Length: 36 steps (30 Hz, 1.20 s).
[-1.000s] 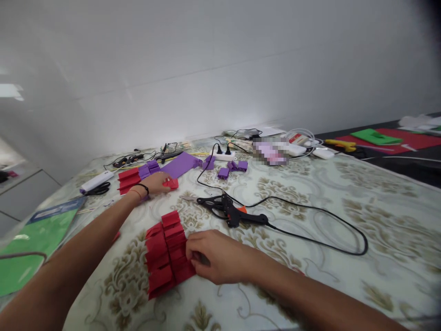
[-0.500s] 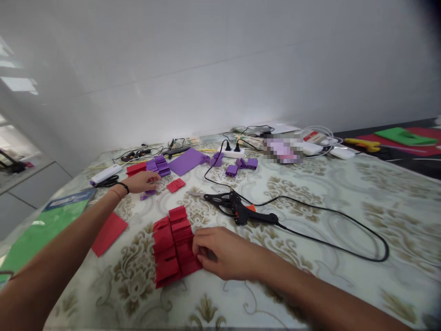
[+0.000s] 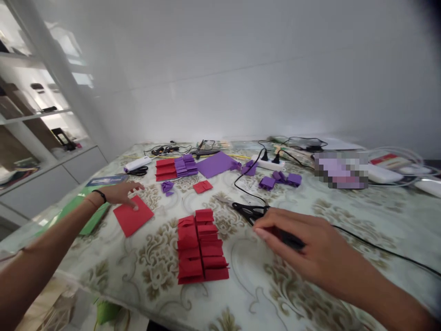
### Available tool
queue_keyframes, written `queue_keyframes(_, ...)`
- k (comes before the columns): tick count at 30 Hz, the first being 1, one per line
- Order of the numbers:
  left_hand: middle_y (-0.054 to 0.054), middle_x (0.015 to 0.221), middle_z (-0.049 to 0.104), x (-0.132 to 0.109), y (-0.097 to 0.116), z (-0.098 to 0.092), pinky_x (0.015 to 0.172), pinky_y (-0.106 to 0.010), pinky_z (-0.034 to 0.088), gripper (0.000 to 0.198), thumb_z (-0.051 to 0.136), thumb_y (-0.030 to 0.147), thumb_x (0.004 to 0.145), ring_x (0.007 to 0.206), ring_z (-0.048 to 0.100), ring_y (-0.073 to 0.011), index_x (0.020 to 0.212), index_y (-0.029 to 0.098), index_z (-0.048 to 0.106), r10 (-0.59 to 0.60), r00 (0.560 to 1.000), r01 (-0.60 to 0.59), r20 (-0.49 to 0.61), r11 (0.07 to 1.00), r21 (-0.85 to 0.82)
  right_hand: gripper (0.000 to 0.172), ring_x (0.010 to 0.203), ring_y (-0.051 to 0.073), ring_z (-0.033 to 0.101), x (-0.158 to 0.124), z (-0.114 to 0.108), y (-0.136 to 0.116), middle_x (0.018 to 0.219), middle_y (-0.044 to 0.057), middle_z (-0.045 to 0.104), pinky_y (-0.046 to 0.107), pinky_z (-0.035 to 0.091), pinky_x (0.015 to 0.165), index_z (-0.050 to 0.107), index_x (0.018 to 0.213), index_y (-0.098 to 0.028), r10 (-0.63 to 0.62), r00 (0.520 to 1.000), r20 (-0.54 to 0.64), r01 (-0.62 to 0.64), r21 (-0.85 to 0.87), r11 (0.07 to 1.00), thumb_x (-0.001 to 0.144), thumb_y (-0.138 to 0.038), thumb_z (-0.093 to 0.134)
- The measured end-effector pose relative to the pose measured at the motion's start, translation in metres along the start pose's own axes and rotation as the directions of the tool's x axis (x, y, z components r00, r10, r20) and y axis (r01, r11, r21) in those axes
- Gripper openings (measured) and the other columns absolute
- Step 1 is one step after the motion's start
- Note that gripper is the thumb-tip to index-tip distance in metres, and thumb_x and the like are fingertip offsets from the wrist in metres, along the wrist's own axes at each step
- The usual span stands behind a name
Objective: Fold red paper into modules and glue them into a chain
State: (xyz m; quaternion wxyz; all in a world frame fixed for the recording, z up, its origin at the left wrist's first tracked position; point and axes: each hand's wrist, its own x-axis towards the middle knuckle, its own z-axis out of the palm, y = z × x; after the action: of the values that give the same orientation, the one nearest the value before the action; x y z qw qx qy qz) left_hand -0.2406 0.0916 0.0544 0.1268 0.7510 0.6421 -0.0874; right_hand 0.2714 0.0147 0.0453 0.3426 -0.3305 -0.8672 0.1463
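Note:
My left hand (image 3: 120, 193) is over a square red paper sheet (image 3: 132, 220), its fingers spread and the thumb tip at the sheet. My right hand (image 3: 296, 234) is closed round a black glue gun (image 3: 291, 240), which it mostly covers; a black cord trails from it to the right. Right by its fingertips are black-handled scissors (image 3: 243, 210), blades pointing left. Between the hands lies a red pleated paper piece (image 3: 201, 248) in two columns. Farther back are a small folded red paper (image 3: 202, 186) and a crumpled purple paper piece (image 3: 167, 186).
Along the back are a red-and-purple pleated piece (image 3: 175, 168), a purple sheet (image 3: 217, 164), folded purple pieces (image 3: 267, 183) and a white power strip (image 3: 270, 163) with two plugs. A green packet (image 3: 94, 220) lies at the left, near the table edge. A pixelated object (image 3: 341, 171) is at back right.
My right hand has left the red pleated piece and moved right onto the glue gun. My left hand has come back from the purple pieces to the red sheet. The view has shifted left.

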Motion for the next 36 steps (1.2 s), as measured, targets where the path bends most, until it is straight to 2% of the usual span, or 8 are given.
queue_keyframes(5, -0.02, 0.154, 0.054, -0.005, -0.003, 0.022, 0.113, -0.045, 0.046, 0.099, 0.085, 0.058, 0.059, 0.136, 0.057, -0.0408, 0.146, 0.02, 0.058, -0.045, 0.999, 0.045, 0.014, 0.999, -0.001, 0.03, 0.068, 0.022, 0.068, 0.002, -0.021, 0.032, 0.086, 0.008, 0.076, 0.027, 0.047, 0.046, 0.072, 0.085, -0.023, 0.262, 0.965, -0.031, -0.264, -0.099, 0.959, 0.096, -0.045, 0.054)
queue_keyframes(10, -0.017, 0.13, 0.067, -0.001, -0.003, 0.027, 0.103, -0.041, 0.05, 0.095, 0.086, 0.056, 0.058, 0.117, 0.067, -0.0359, 0.141, 0.019, 0.058, -0.077, 0.997, 0.076, -0.02, 0.996, -0.046, 0.032, 0.088, 0.03, 0.071, -0.018, -0.018, 0.071, 0.103, 0.013, 0.075, 0.045, 0.058, 0.082, 0.071, 0.095, -0.023, 0.374, 0.918, 0.135, -0.33, -0.267, 0.906, 0.093, -0.049, 0.053)
queue_keyframes(12, -0.013, 0.117, 0.07, -0.002, -0.002, 0.027, 0.095, -0.037, 0.052, 0.085, 0.085, 0.054, 0.06, 0.106, 0.068, -0.0325, 0.134, 0.018, 0.061, -0.075, 0.996, 0.072, -0.039, 0.995, -0.072, 0.031, 0.096, 0.033, 0.071, -0.031, -0.014, 0.085, 0.108, 0.015, 0.073, 0.047, 0.058, 0.086, 0.069, 0.099, -0.022, 0.442, 0.884, 0.152, -0.383, -0.306, 0.871, 0.089, -0.049, 0.057)
queue_keyframes(16, -0.007, 0.102, 0.071, -0.005, 0.003, 0.025, 0.091, -0.033, 0.049, 0.054, 0.086, 0.052, 0.058, 0.1, 0.065, -0.0306, 0.097, 0.018, 0.07, -0.045, 0.994, 0.033, -0.095, 0.992, -0.119, 0.036, 0.096, 0.033, 0.073, -0.05, -0.009, 0.1, 0.11, 0.014, 0.076, 0.044, 0.058, 0.085, 0.068, 0.109, -0.023, 0.522, 0.816, 0.247, -0.458, -0.273, 0.846, 0.085, -0.049, 0.065)
queue_keyframes(20, -0.004, 0.097, 0.072, -0.005, 0.008, 0.021, 0.087, -0.029, 0.047, 0.049, 0.082, 0.058, 0.061, 0.094, 0.064, -0.0267, 0.086, 0.019, 0.07, -0.016, 0.989, -0.011, -0.149, 0.984, -0.177, 0.038, 0.109, 0.034, 0.072, -0.05, -0.008, 0.096, 0.122, 0.013, 0.076, 0.046, 0.054, 0.097, 0.069, 0.12, -0.023, 0.49, 0.818, 0.302, -0.437, -0.229, 0.87, 0.084, -0.035, 0.065)
queue_keyframes(27, 0.004, 0.063, 0.064, -0.009, 0.014, 0.008, 0.061, -0.022, 0.035, 0.042, 0.065, 0.063, 0.078, 0.066, 0.056, -0.0183, 0.072, 0.021, 0.064, -0.052, 0.967, -0.014, -0.25, 0.966, -0.257, 0.034, 0.108, 0.034, 0.071, -0.048, -0.036, 0.095, 0.121, 0.014, 0.077, 0.045, 0.054, 0.093, 0.066, 0.117, -0.021, 0.522, 0.826, 0.212, -0.496, -0.167, 0.852, 0.09, -0.04, 0.058)
queue_keyframes(32, 0.003, 0.08, 0.074, -0.015, 0.032, -0.013, 0.07, -0.022, 0.042, 0.047, 0.066, 0.066, 0.082, 0.08, 0.062, -0.0209, 0.095, 0.021, 0.072, -0.116, 0.904, -0.025, -0.413, 0.947, -0.32, 0.025, 0.101, 0.036, 0.074, -0.067, -0.07, 0.129, 0.113, 0.016, 0.079, 0.044, 0.053, 0.088, 0.065, 0.113, -0.024, 0.539, 0.842, -0.037, -0.537, -0.162, 0.828, 0.093, -0.037, 0.059)
queue_keyframes(36, -0.001, 0.098, 0.078, -0.015, 0.06, -0.02, 0.079, -0.025, 0.049, 0.063, 0.064, 0.077, 0.081, 0.091, 0.064, -0.0234, 0.103, 0.018, 0.074, -0.088, 0.875, -0.121, -0.476, 0.913, -0.39, 0.017, 0.09, 0.036, 0.076, -0.081, -0.078, 0.157, 0.101, 0.016, 0.082, 0.044, 0.054, 0.08, 0.063, 0.099, -0.026, 0.568, 0.814, -0.118, -0.579, -0.225, 0.783, 0.092, -0.041, 0.059)
